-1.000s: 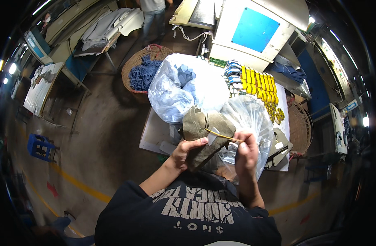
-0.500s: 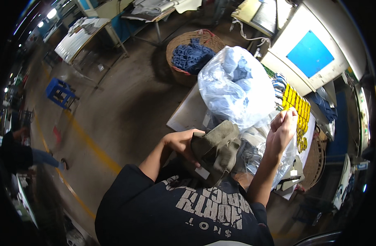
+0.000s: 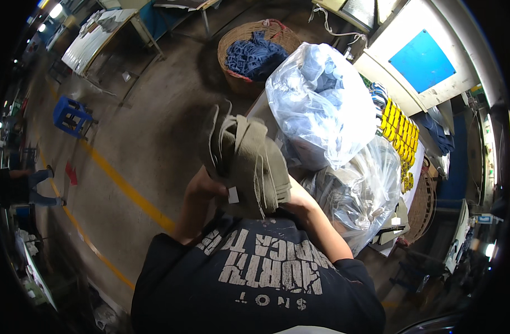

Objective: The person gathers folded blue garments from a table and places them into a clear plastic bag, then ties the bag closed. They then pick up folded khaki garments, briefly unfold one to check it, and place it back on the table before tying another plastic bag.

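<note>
In front of my chest is a thick bundle of olive-green fabric pieces [image 3: 252,158], their layered edges fanned and loose threads hanging. My left hand [image 3: 211,186] grips its lower left side near a small white tag [image 3: 233,195], and the bundle hides most of the fingers. On the other side, my right hand [image 3: 298,197] holds the bundle's lower right edge, its fingertips tucked out of sight. Just right of that hand lies a clear plastic bag [image 3: 361,195] of greyish cloth. Beyond it stands a bigger clear bag [image 3: 321,111] filled with light-blue cloth.
A wicker basket [image 3: 232,44] of dark-blue fabric strips stands beyond the table. Yellow-and-black banded pieces [image 3: 399,131] lie at the table's right, near another basket [image 3: 423,209]. A blue stool [image 3: 71,117] stands on the floor, and a person [image 3: 29,186] is at far left.
My right hand has come down from above the bags onto the fabric bundle. The bundle has shifted left and up, spreading its layers. The person at far left has changed position.
</note>
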Motion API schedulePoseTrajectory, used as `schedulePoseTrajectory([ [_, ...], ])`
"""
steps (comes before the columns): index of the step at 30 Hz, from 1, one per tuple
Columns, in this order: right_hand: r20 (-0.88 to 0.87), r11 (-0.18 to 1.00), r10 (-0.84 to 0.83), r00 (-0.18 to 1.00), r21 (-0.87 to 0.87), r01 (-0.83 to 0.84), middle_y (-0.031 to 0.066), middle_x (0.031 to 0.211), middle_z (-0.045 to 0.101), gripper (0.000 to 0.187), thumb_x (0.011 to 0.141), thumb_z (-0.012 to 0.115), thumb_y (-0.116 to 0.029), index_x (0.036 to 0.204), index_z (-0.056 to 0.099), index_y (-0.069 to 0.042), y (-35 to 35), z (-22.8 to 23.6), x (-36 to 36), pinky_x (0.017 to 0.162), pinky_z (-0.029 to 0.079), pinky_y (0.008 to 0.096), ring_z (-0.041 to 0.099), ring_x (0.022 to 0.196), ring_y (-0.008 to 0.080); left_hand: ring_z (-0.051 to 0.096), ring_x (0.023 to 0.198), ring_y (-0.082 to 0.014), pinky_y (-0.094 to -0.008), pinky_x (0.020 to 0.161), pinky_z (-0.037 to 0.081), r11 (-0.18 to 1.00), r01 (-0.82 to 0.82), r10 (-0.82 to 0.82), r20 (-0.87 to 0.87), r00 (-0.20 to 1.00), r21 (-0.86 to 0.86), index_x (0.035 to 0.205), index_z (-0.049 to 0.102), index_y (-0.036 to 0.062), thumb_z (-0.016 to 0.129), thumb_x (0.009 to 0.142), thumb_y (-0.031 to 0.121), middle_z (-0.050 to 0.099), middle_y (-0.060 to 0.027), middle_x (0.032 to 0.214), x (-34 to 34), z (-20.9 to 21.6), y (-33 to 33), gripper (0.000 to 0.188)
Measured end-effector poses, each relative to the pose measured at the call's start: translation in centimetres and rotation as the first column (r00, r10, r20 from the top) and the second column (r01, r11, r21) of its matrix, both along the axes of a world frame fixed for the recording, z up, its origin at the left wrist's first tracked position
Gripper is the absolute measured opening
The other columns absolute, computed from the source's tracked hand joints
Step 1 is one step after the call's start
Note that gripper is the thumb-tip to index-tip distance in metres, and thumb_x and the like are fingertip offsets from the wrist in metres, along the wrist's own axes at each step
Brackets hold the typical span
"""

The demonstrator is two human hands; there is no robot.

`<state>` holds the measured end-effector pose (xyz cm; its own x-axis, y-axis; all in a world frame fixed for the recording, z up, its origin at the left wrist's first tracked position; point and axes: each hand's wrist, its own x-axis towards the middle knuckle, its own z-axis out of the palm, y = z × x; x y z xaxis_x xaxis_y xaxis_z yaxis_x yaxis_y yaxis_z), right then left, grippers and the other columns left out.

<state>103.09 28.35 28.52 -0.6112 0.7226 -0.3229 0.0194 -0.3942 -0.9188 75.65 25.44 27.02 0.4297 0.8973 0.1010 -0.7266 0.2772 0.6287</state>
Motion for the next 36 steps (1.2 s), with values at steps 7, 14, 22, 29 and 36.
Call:
schedulePoseTrajectory([
  [7, -0.546, 0.958, -0.282, 0.789, -0.198, 0.205, 0.0025, 0.12, 0.069, 0.028, 0.105, 0.065, -0.007, 0.132, 0.059, -0.004, 2.5, -0.4, -1.3, 0.091, 0.058, 0.0273, 0.069, 0.104, 0.0105, 0.051, 0.145, -0.0289, -0.0416, 0.125, 0.033, 0.993, -0.044, 0.006, -0.327, 0.945, -0.109, 0.158, 0.043, -0.0022, 0.082, 0.065, -0.003, 0.057, -0.0144, 0.154, 1.5, 3.3, 1.6, 0.1],
  [14, -0.509, 0.919, -0.344, 0.789, -0.357, 0.17, 0.0084, 0.143, 0.063, 0.065, 0.105, 0.065, -0.036, 0.16, 0.044, -0.008, 1.3, -0.6, -1.4, 0.103, 0.056, 0.0355, 0.066, 0.122, 0.0187, 0.048, 0.148, -0.0295, -0.0418, 0.128, 0.029, 0.998, 0.0, -0.03, -0.454, 0.89, -0.066, 0.159, 0.043, 0.0008, 0.074, 0.065, 0.001, 0.055, -0.0145, 0.156, 1.8, 4.0, 3.9, 0.098],
  [22, -0.647, 0.872, -0.458, 0.61, -0.462, 0.165, 0.0143, 0.129, 0.071, 0.046, 0.106, 0.057, -0.031, 0.139, 0.062, 0.001, 2.1, -3.4, -2.5, 0.099, 0.059, 0.0388, 0.071, 0.112, 0.0235, 0.052, 0.143, -0.0282, -0.0415, 0.124, 0.037, 0.968, 0.158, -0.201, -0.23, 0.952, -0.195, 0.156, 0.046, -0.0004, 0.074, 0.073, -0.003, 0.057, -0.0148, 0.153, 1.8, 4.1, 5.6, 0.088],
  [29, -0.802, 0.861, -0.495, 0.335, -0.503, 0.07, 0.0213, 0.142, 0.067, 0.072, 0.113, 0.035, -0.056, 0.151, 0.054, 0.002, 2.2, -2.5, -0.8, 0.114, 0.05, 0.0487, 0.067, 0.125, 0.034, 0.059, 0.13, -0.0243, -0.0371, 0.116, 0.044, 0.962, 0.265, -0.265, -0.481, 0.836, -0.069, 0.144, 0.058, -0.0026, 0.084, 0.078, 0.002, 0.067, -0.0117, 0.137, 0.8, 5.9, 7.2, 0.071],
  [36, -0.958, 0.985, -0.15, 0.245, -0.167, -0.052, 0.0424, 0.158, 0.036, 0.087, 0.106, 0.033, -0.074, 0.168, 0.02, -0.015, 3.5, 3.4, 1.7, 0.038, 0.041, 0.0211, 0.047, 0.044, 0.0088, 0.064, 0.12, -0.02, -0.0347, 0.107, 0.05, 0.888, 0.457, -0.347, -0.73, 0.589, -0.053, 0.139, 0.064, 0.0, 0.092, 0.076, 0.004, 0.07, -0.0098, 0.131, 0.2, 7.0, 7.3, 0.069],
])
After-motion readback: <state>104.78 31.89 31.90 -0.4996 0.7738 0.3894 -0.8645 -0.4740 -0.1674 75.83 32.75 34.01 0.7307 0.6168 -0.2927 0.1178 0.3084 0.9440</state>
